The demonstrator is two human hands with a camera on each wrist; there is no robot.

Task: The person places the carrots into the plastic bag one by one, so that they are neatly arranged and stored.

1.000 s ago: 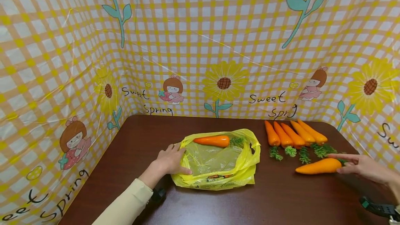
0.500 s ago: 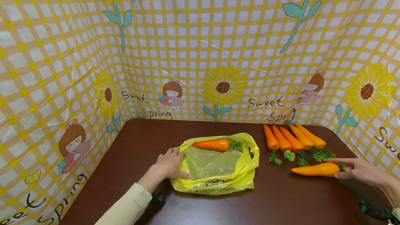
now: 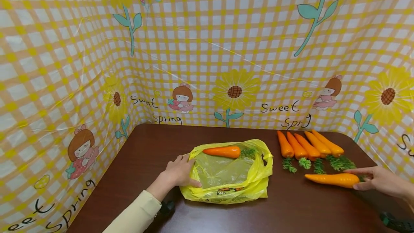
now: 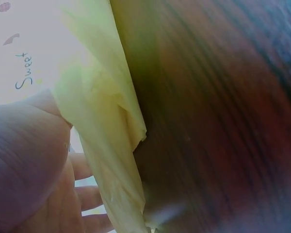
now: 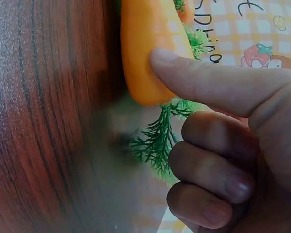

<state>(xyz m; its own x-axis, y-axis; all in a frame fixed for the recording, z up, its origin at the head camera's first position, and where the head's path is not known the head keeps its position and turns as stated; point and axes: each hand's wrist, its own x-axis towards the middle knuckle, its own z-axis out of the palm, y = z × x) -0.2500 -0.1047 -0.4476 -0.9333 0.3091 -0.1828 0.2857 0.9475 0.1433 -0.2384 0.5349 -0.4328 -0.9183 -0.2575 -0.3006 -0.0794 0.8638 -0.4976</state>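
Far checked cloth [image 3: 207,39] backs a dark table [image 3: 297,208]; right hand [image 3: 383,182] pinches a glossy amber carrot [image 3: 334,180], left hand [image 3: 179,172] spreads on a yellow bag [image 3: 250,190].

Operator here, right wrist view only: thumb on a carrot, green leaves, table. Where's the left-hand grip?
Observer: From the head view, the left-hand grip rests on the left rim of the yellow bag.

Operator: Copy. Anything in that bag?

Observer: A single orange carrot, lying along the bag's far side.

Operator: And how many out on the table besides the held carrot?

Observer: A row of five carrots lies at the table's far right corner.
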